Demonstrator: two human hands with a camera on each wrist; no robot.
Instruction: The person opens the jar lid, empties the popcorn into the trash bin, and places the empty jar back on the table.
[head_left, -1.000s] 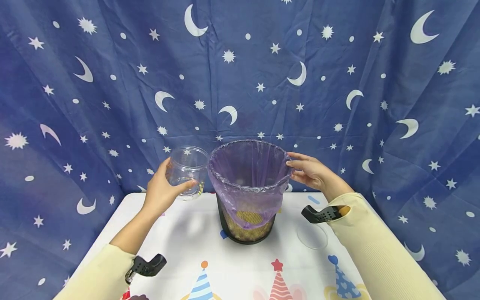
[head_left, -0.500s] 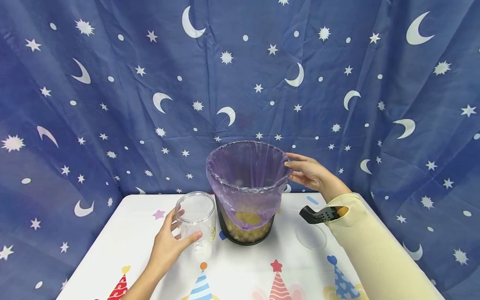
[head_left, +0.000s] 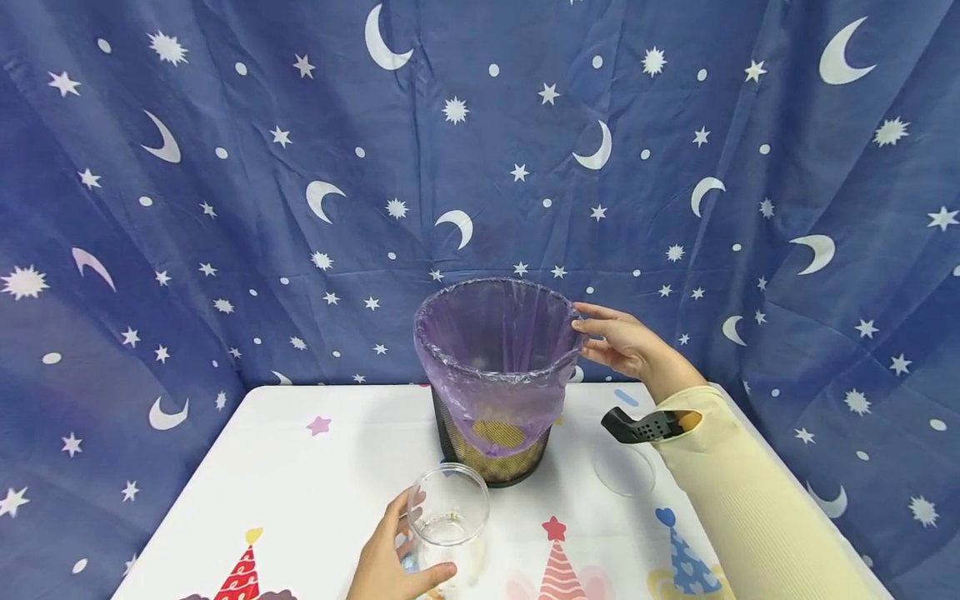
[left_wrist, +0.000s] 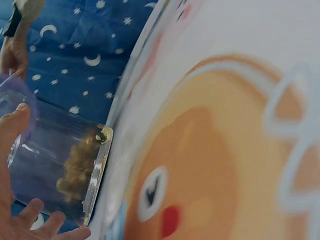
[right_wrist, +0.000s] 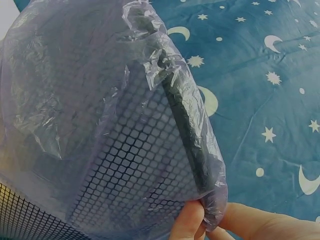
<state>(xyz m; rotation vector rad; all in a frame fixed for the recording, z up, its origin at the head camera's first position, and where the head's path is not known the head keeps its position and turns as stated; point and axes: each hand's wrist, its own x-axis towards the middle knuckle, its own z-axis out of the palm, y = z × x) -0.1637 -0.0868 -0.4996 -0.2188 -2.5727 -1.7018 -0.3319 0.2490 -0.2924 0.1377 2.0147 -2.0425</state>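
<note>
My left hand [head_left: 397, 550] grips a clear plastic jar [head_left: 450, 508] near the front of the table, thumb on the near side and fingers round the left. The jar is upright and lidless. Small yellow bits lie along its base [left_wrist: 102, 150] in the left wrist view, with a yellow-brown patch showing through its wall. Just behind the jar stands a black mesh bin [head_left: 517, 467], lined with a thin purple bag [head_left: 517, 400] folded over its rim. My right hand [head_left: 618, 342] pinches the bag-covered rim [right_wrist: 200, 150] on the right side, thumb and fingers on opposite faces.
A clear round lid [head_left: 626, 471] lies flat on the table right of the bin. The white tablecloth [head_left: 300, 475] carries printed party hats. A blue curtain [head_left: 480, 208] with moons and stars hangs behind and at both sides.
My left hand has brought the jar from beside the bin's rim down and toward the front of the table, ending in front of the bin. My right hand stays at the rim.
</note>
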